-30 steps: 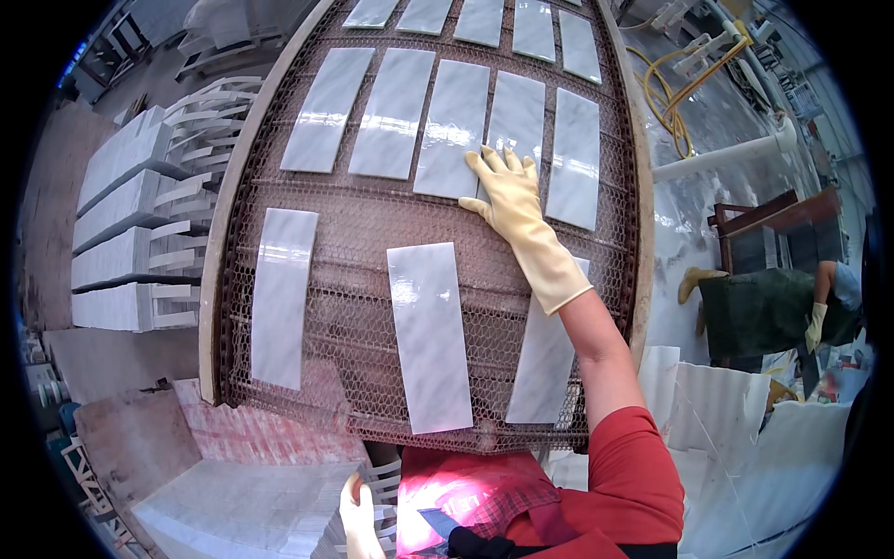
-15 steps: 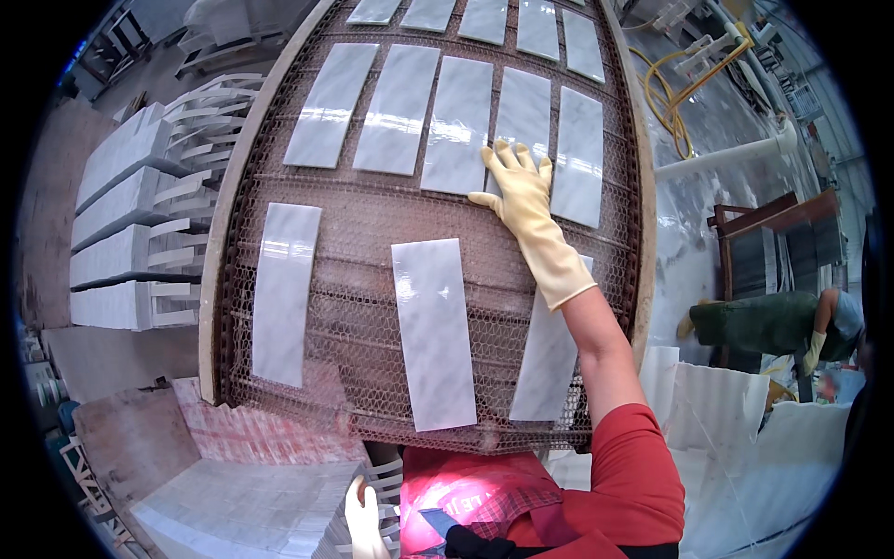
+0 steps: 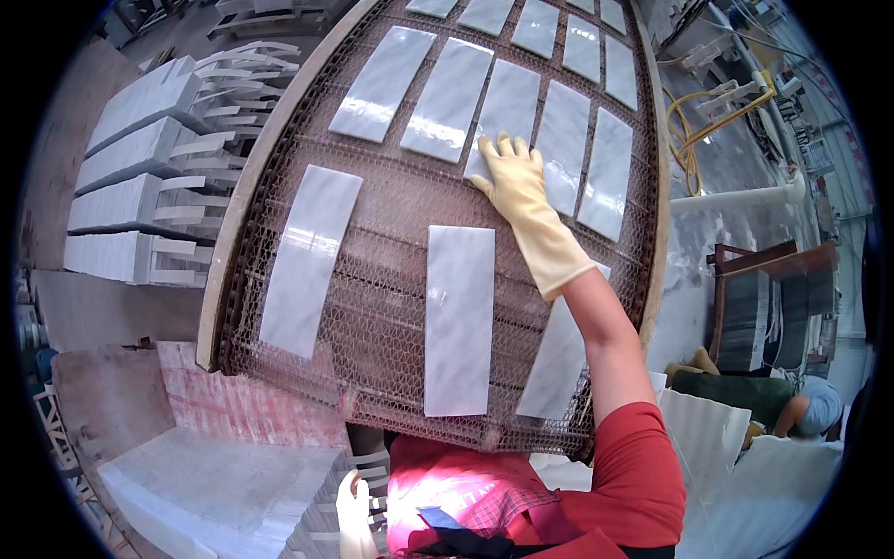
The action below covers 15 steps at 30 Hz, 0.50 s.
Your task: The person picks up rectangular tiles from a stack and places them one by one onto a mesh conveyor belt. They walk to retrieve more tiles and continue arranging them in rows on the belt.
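My right hand [image 3: 512, 182], in a cream rubber glove, reaches over the mesh conveyor with its fingers spread. Its fingers lie over the near end of a white marble tile [image 3: 510, 98], the middle one in a row of several. Nearer to me on the mesh [image 3: 382, 307] are three more tiles: a slanted left tile [image 3: 310, 261], an upright middle tile [image 3: 460, 321] and a right tile [image 3: 554, 368] partly hidden under my forearm. Low at the left, my gloved left hand [image 3: 354, 512] is beside a tile stack [image 3: 223, 489], fingers stretched upward, holding nothing visible.
Stacked pale slabs [image 3: 130, 200] with curved white strips stand left of the conveyor's raised side rail [image 3: 244, 200]. To the right are a yellow hose [image 3: 687, 154], a white pipe [image 3: 736, 198] and a rack of dark slabs [image 3: 773, 298]. Another person [image 3: 745, 396] bends over pale sheets there.
The view has turned, so the conveyor and tiles look tilted to the right. My right hand has shifted left from the fourth tile's near end to the middle one. The other person bends lower.
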Tool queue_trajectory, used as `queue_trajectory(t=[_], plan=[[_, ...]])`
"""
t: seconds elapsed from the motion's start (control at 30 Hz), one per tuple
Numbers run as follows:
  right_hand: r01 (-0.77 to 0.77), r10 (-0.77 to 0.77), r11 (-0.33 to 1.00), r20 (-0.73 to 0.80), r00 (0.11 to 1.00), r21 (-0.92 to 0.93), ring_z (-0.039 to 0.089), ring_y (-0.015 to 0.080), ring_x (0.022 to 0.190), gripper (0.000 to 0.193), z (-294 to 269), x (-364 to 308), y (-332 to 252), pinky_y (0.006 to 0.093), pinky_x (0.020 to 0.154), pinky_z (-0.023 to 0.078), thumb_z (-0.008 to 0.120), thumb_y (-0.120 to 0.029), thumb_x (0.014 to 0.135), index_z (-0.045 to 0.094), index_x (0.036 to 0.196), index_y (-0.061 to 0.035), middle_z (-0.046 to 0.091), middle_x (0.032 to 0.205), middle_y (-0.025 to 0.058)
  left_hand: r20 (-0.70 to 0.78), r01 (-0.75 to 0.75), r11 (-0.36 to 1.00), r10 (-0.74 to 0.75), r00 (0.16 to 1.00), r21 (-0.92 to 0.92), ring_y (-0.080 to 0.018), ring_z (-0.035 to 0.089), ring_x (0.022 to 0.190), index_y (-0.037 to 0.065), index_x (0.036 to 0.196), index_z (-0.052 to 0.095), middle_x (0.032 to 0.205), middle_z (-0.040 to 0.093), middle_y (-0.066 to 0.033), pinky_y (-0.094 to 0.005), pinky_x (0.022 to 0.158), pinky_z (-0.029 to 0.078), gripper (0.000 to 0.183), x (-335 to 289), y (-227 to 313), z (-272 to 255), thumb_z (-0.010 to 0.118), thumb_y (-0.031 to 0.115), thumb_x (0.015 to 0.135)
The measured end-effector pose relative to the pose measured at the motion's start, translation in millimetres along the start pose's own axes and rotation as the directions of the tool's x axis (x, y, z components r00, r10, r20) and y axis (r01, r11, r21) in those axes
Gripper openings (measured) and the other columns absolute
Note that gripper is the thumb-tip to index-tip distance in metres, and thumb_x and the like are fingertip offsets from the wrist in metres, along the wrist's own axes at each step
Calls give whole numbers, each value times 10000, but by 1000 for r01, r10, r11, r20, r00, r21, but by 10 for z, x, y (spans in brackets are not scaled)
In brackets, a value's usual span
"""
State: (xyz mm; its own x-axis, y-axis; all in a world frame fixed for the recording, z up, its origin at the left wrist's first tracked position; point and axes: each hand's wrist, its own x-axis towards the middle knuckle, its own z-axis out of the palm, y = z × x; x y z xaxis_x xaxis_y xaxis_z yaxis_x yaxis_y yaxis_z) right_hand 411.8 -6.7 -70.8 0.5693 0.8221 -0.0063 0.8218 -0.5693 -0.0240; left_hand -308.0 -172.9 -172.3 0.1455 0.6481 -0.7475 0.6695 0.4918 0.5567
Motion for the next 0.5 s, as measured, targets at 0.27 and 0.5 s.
queue_trajectory(t=[0.27,0.5], plan=[[-74,70,992,-42,997,-98,421,408,1531,752,263,183,9,547,1231,349,716,-521,983,471,1619,-203,474,1649,164,-28,-270,959,273,962,81,-311,666,1281,-12,1470,598,1409,672,-208,-409,1133,501,488,-162,1213,-64,691,135,1015],[-1,223,655,-192,956,756,527,317,1469,510,-164,-1034,-231,450,1225,412,678,-278,1044,606,1497,-56,605,1547,148,118,-795,483,824,555,367,-475,576,1367,30,1493,597,1489,592,-290,-544,1164,454,677,158,3122,982,794,324,916]])
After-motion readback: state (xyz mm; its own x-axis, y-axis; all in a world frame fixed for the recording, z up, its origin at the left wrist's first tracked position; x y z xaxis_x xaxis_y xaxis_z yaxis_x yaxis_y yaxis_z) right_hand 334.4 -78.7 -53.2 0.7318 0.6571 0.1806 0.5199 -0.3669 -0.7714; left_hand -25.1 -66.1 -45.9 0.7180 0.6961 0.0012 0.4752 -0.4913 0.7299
